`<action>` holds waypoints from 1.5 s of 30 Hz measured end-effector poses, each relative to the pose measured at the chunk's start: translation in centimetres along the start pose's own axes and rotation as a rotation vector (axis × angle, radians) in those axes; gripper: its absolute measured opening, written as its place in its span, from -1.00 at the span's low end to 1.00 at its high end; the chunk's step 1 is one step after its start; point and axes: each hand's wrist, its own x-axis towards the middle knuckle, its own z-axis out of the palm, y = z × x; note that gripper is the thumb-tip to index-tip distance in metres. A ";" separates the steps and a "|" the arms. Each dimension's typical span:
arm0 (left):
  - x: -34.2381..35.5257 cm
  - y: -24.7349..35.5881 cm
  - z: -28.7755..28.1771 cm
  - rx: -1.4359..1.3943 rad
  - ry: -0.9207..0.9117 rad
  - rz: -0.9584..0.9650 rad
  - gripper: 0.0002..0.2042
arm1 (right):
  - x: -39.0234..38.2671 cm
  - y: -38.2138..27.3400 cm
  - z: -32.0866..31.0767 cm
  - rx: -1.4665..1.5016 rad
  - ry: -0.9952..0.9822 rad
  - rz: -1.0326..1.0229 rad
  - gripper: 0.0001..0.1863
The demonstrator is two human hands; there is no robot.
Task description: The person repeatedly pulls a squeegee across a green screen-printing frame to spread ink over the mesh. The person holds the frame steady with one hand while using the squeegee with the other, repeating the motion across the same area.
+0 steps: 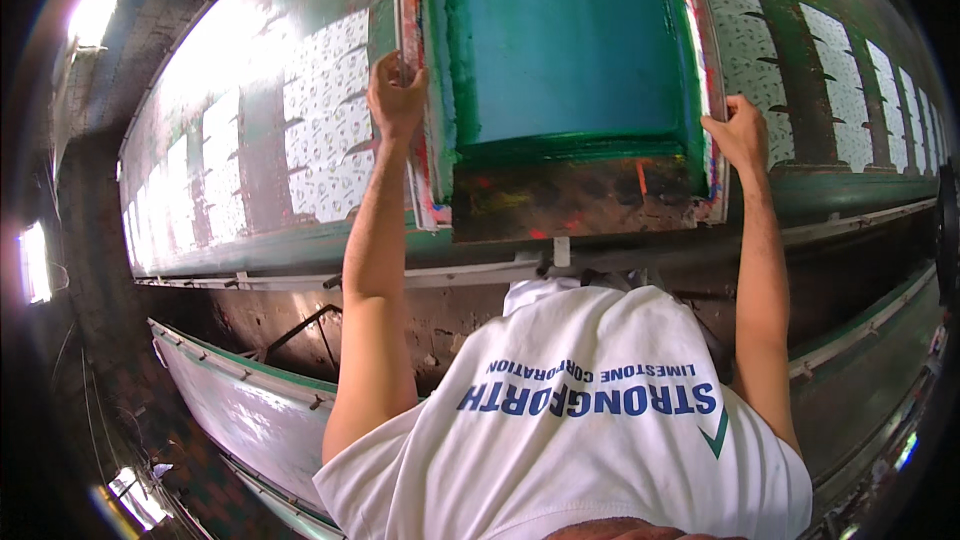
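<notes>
A screen-printing frame [713,60] with a teal mesh [565,50] fills the upper middle, its side rails streaked with red, white and blue, and thick green ink along the mesh edges. A dark, paint-smeared band [570,200] runs across its near end. My left hand [397,95] has its fingers closed on the left rail, and my right hand [738,125] grips the right rail a little lower. The frame lies over a long green table [400,265] bearing white printed pieces [325,120] in rows to both sides.
A metal rail [450,278] with small fittings runs along the table's near edge. Behind my body is another long table [230,390] with a pale top, across a dark gap holding a black metal bracket [300,325]. Bright openings [35,260] and hanging wires show at the far left.
</notes>
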 end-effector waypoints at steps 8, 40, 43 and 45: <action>-2.5 -7.0 -5.5 -0.039 -0.016 -0.095 -0.40 | -3.3 -4.7 7.1 -0.033 -0.071 -0.003 -0.43; -8.4 -7.9 -4.9 0.303 -0.180 0.041 -0.54 | -5.4 0.5 11.4 0.065 -0.106 -0.036 -0.43; -8.5 -7.9 -5.0 0.283 -0.166 0.117 -0.54 | -5.3 1.0 11.6 0.081 -0.101 -0.055 -0.43; -8.8 -7.8 -5.0 0.247 -0.153 0.090 -0.64 | -5.3 1.3 10.9 0.155 -0.188 -0.046 -0.30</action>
